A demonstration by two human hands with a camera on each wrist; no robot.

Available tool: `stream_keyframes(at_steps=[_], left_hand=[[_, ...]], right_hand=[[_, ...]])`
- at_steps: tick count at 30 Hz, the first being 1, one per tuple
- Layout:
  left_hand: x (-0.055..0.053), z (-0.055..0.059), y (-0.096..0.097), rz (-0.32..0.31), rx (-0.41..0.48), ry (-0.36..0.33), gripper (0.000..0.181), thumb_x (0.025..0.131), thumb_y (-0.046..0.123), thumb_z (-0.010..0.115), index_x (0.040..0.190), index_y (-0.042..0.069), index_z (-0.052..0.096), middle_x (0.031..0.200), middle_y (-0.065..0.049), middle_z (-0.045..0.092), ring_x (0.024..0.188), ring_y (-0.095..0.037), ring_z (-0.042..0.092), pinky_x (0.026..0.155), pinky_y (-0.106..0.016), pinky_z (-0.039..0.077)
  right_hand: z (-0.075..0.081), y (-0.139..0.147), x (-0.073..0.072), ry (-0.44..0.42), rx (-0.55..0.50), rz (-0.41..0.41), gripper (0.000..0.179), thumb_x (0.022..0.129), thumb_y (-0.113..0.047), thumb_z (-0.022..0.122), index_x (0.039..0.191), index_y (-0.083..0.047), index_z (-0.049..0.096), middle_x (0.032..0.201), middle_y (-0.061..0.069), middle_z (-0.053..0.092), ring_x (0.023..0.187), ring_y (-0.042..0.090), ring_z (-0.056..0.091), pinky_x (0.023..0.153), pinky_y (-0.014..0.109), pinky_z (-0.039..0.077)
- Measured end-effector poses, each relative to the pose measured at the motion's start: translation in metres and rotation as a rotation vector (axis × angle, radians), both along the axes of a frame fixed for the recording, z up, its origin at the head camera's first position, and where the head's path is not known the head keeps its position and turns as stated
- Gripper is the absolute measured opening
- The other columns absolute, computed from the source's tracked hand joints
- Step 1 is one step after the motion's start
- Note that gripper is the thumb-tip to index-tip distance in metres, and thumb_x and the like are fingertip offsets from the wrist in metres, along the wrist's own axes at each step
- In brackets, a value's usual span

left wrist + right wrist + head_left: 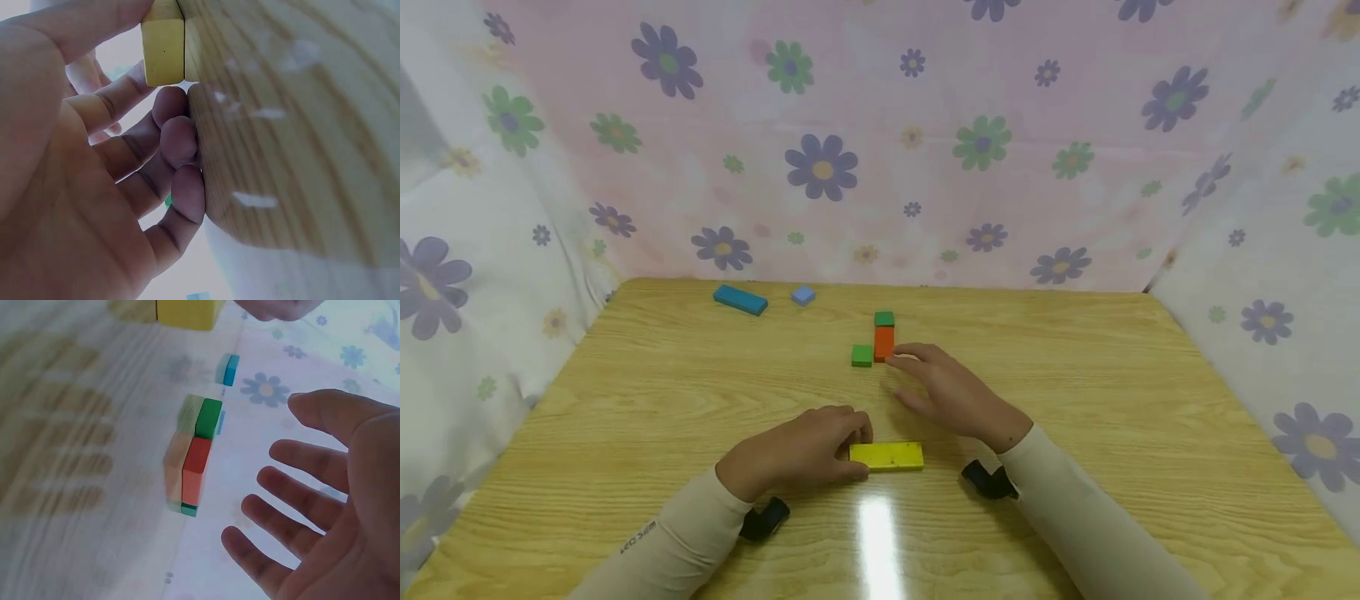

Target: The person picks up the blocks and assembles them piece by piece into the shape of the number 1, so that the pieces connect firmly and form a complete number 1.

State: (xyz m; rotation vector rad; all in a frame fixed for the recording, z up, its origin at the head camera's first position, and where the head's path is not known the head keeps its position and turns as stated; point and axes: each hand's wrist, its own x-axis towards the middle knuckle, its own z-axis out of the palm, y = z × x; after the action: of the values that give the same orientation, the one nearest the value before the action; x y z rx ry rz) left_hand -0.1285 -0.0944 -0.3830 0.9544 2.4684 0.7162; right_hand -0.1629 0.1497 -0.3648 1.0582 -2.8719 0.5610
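Note:
Near the table's front, my left hand (801, 450) pinches the left end of a long yellow block (887, 457) between thumb and index finger. Its other fingertips rest on the wood beside the block, as the left wrist view shows. My right hand (955, 392) hovers farther forward with fingers spread and nothing held. Its fingertips overlap the right edge of a red block (884, 342) in the head view. Behind that red block is a dark green block (884, 318), and a light green block (861, 356) lies just to its left.
A flat blue bar (741, 300) and a small light blue block (803, 296) lie at the table's back left. Flowered cloth (880, 167) hangs behind the wooden table (1037, 358) and along both sides. Black wrist straps show below each sleeve.

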Motion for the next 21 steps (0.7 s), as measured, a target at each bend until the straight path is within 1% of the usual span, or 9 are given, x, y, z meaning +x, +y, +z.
stream_keyframes(at_steps=[4,8,15,18,21], left_hand=[[-0.001,-0.001,0.001,-0.013,0.004,0.018,0.027,0.092,0.034,0.073,0.112,0.018,0.062,0.092,0.008,0.056,0.077,-0.005,0.053,0.071,-0.022,0.047],[-0.001,-0.001,0.0,-0.01,-0.005,0.016,0.027,0.093,0.035,0.071,0.114,0.019,0.062,0.092,0.009,0.056,0.079,-0.005,0.053,0.073,-0.022,0.047],[-0.002,-0.001,-0.001,-0.014,-0.004,0.006,0.028,0.094,0.036,0.07,0.116,0.02,0.062,0.093,0.009,0.056,0.08,-0.006,0.053,0.074,-0.023,0.047],[-0.004,-0.002,0.0,-0.018,-0.006,0.015,0.028,0.094,0.036,0.071,0.115,0.02,0.062,0.092,0.009,0.055,0.079,-0.007,0.053,0.073,-0.023,0.047],[-0.004,-0.003,0.0,-0.017,-0.009,0.019,0.029,0.093,0.036,0.071,0.115,0.02,0.062,0.091,0.009,0.055,0.079,-0.007,0.052,0.072,-0.023,0.047]], right_hand=[[-0.002,0.001,-0.006,-0.073,0.021,-0.008,0.055,0.099,-0.029,0.064,0.147,-0.006,0.049,0.154,0.015,0.043,0.139,0.033,0.046,0.106,0.046,0.047],[-0.006,0.002,-0.009,-0.15,0.058,-0.006,0.063,0.1,-0.032,0.062,0.153,-0.006,0.038,0.16,0.015,0.034,0.144,0.033,0.04,0.109,0.046,0.044],[-0.012,0.003,-0.011,-0.214,0.079,0.025,0.069,0.101,-0.032,0.06,0.156,-0.004,0.029,0.165,0.013,0.025,0.15,0.033,0.03,0.116,0.048,0.036],[-0.014,0.003,-0.011,-0.251,0.092,0.024,0.07,0.102,-0.033,0.058,0.157,-0.005,0.025,0.166,0.011,0.02,0.151,0.033,0.026,0.118,0.05,0.032],[-0.015,0.003,-0.01,-0.267,0.098,0.026,0.071,0.102,-0.032,0.058,0.158,-0.005,0.023,0.167,0.01,0.017,0.152,0.033,0.024,0.119,0.05,0.03]])
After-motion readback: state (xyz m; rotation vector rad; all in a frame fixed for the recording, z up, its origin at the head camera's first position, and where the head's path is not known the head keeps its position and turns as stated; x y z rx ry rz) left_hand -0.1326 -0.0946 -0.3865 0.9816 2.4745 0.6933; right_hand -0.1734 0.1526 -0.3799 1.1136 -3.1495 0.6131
